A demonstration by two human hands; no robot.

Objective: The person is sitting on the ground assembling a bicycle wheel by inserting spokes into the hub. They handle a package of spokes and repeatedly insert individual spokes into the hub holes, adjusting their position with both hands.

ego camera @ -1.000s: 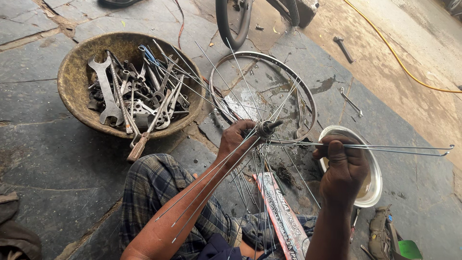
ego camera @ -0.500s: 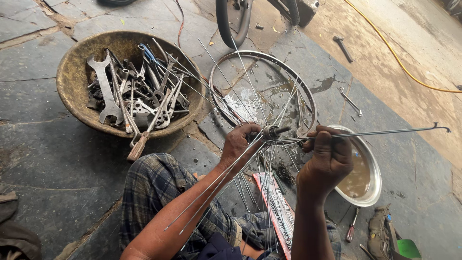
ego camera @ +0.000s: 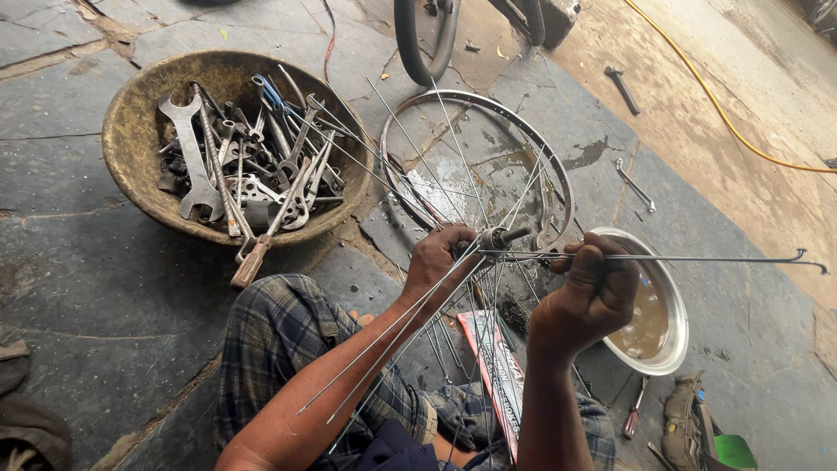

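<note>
A shallow basin (ego camera: 131, 157) of wrenches (ego camera: 196, 166) sits left, a metal bowl (ego camera: 673, 349) right, a yellow hose (ego camera: 732, 122) beyond.

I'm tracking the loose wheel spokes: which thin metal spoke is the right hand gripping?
The long thin metal spoke lying level, running from the wheel hub rightward to its hooked end. The right hand pinches it; the other spokes fan out untouched.

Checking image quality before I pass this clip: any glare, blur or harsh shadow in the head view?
Head view: soft daylight, no harsh shadows; mild glare on the metal bowl and wet patch inside the rim; both hands and the spoke sharp; edges slightly bowed.
</note>
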